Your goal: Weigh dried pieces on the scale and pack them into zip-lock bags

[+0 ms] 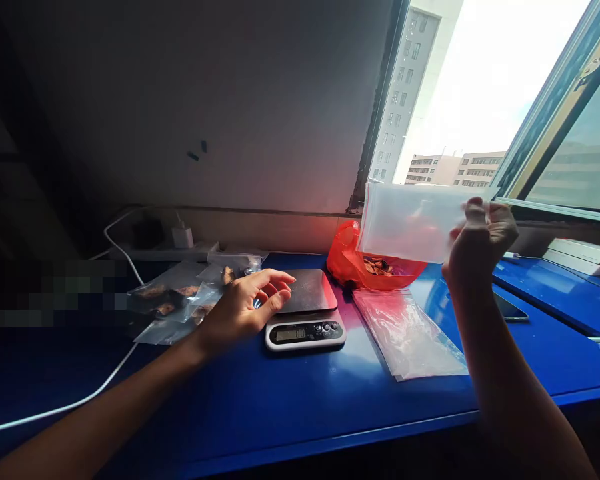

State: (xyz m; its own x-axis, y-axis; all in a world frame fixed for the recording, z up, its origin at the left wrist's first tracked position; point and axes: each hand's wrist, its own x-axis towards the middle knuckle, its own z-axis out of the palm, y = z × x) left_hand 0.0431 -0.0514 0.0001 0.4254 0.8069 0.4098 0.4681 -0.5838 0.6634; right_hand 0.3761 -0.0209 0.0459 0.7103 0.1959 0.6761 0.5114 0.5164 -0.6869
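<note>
My right hand is closed on one end of a clear zip-lock bag, raised above the table and stretched out to the left. The bag looks flat, with nothing in it. My left hand hovers by the left edge of a kitchen scale, its fingers loosely curved and holding nothing. Digits show on the scale's display, and its plate is bare. Behind the raised bag sits a red plastic bag with brown dried pieces inside. A stack of flat clear bags lies right of the scale.
Several clear bags with brown pieces lie left of the scale on the blue table. A white cable runs along the left to a power strip with a charger. A phone and white boxes are at right, below an open window.
</note>
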